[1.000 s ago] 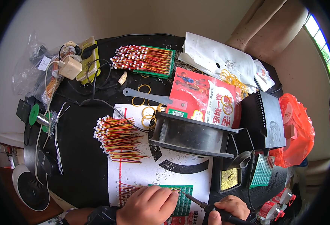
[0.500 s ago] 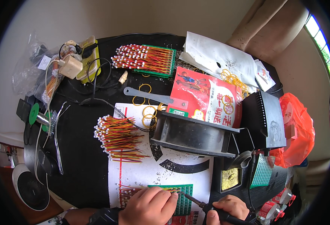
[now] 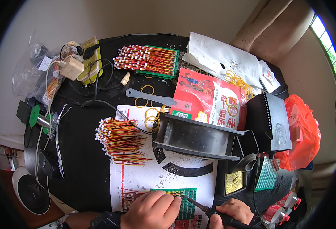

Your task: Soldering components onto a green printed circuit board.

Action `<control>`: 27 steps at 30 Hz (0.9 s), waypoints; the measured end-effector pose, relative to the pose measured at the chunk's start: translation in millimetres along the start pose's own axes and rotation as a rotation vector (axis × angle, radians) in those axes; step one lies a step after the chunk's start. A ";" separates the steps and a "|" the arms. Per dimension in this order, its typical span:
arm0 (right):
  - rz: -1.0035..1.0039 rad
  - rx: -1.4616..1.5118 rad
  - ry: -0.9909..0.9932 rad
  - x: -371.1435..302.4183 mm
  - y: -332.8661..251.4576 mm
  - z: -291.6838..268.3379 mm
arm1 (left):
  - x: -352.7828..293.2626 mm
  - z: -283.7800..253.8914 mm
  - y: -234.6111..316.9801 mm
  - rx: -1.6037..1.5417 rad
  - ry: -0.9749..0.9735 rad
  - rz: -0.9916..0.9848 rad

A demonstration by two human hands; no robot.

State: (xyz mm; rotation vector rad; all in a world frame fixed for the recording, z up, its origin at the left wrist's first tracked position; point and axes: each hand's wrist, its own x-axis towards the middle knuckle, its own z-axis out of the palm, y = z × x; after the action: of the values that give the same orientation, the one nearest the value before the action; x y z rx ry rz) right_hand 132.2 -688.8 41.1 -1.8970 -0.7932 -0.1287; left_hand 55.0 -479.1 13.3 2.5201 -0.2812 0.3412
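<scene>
My right hand is closed around the dark handle of a soldering iron. The iron's tip points left and touches or nearly touches the wire ends on a green circuit board. My left hand lies over the board's left part, its fingers pinched together on thin red, yellow and black wires; the fingertips and their exact grip are partly hidden. Rows of these wires stick out to the left of my left hand. A loose pile of similar wires with white connectors lies farther up on the white sheet.
A black spool-like frame stands beyond the board. To the right are a sponge holder, a black soldering station and another green board. Finished-looking wired boards lie at the back; a solder reel stands left.
</scene>
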 end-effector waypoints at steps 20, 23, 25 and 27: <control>0.022 0.012 -0.025 -1.8 -0.8 -4.8 | -0.9 1.1 0.4 0.011 -0.005 0.013; 0.024 0.005 -0.026 -1.1 -1.1 -4.1 | -1.1 0.4 0.5 0.019 -0.006 0.006; 0.021 0.010 -0.014 -1.0 -1.3 -3.2 | -1.1 0.3 0.7 0.028 -0.008 0.004; 0.018 0.003 -0.010 -1.2 -1.5 -2.5 | -0.9 0.4 0.6 0.033 -0.005 0.004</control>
State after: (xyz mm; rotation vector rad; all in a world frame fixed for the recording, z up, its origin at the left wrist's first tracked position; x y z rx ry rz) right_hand 131.0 -691.1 42.9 -1.9026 -0.7827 -0.1066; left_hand 54.1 -479.8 13.0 2.5537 -0.2852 0.3443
